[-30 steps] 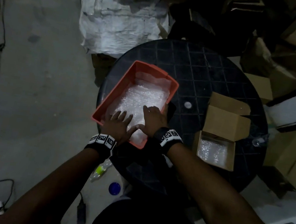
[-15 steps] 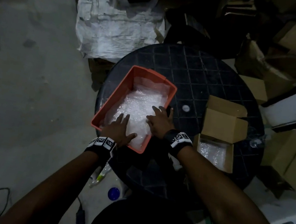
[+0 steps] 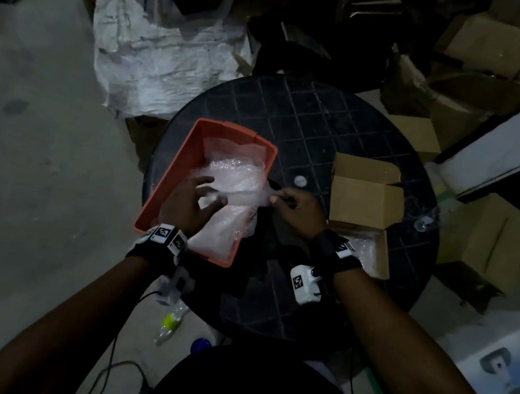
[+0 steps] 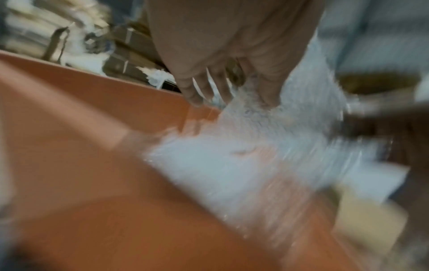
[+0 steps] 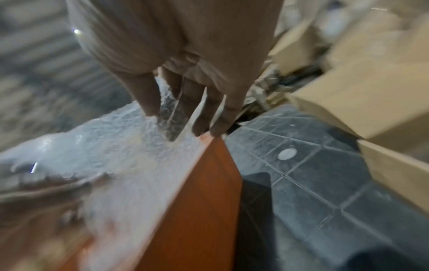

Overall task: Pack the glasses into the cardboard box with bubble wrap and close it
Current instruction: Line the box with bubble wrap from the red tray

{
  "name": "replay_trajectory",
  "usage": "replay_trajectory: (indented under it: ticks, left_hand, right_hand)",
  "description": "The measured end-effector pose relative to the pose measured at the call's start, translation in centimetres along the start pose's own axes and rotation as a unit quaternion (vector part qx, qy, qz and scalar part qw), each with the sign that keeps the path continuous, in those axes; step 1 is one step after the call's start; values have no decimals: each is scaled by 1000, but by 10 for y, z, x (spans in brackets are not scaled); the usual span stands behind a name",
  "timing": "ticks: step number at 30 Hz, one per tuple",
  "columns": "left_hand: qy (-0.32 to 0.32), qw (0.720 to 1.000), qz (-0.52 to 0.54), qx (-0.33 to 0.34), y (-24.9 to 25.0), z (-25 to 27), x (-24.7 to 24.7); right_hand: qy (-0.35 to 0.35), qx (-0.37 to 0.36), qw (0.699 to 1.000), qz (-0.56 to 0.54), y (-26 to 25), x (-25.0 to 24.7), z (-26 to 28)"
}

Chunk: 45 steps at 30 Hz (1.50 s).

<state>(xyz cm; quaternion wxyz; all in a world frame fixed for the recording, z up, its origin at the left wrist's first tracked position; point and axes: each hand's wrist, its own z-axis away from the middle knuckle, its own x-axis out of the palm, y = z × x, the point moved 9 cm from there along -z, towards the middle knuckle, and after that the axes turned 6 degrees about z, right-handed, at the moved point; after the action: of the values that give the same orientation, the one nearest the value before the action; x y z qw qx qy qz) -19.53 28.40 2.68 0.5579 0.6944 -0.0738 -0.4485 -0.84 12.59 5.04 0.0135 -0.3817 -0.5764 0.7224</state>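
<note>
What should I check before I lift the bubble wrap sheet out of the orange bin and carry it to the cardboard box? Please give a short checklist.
1. Right hand grip on the clear bubble wrap sheet: ok, it pinches one edge.
2. Left hand grip on the sheet: ok, fingers curl into it.
3. Sheet free of the wrap pile in the orange plastic bin: cannot tell.
4. Open brown cardboard box on the round black table: ok, flaps up.
5. Box padding: ok, bubble wrap shows inside.
6. Glasses ready: cannot tell; only a clear object at the table's right edge.
</note>
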Motion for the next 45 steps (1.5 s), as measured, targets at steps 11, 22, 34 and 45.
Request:
replay_trajectory:
  ticks: [11,22,34,45]
  left_hand:
    - [-49,898,427,-97,125,-23,46]
    - [-117,895,405,-144,140,-8,121]
    - [-101,914,367,-144,169,-6,184]
    - [-152,981,94,74,217,-9,212]
  right_hand:
    - [-53,52,959,-272,-6,-67,28]
    - [27,136,940,-312,68,-133,73]
    - [99,172,924,-328,112,-199,99]
    - [61,106,970,-211,118,-247,108]
